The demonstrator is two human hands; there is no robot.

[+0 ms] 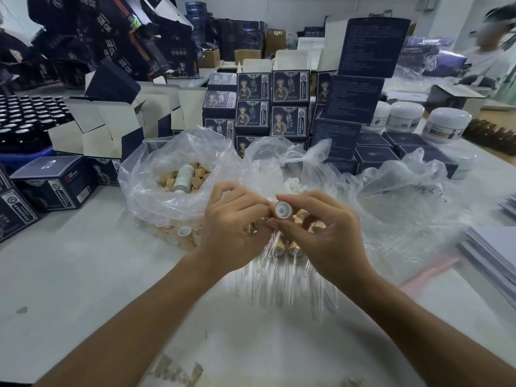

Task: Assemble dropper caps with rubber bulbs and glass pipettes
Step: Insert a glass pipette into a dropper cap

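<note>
Over the white counter (83,275), the left hand (231,219) and right hand (321,233) both pinch 1 tan cylindrical dropper cap (282,210), apparently seating its bulb; a clear glass pipette (252,286) likely comes next.

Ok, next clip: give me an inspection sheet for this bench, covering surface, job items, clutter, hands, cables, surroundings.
Surface: white table, a small dark smudge near its left edge.
Job's things: dropper cap held up between both hands; glass pipettes piled beneath them; bag of caps behind left.
Clutter: crumpled clear plastic bags; white jars; stacked dark boxes.
Grip: left hand and right hand both pinch the cap.
Cables: nothing seen.
Surroundings: tray of dark bottles at left; another person at far right.
</note>
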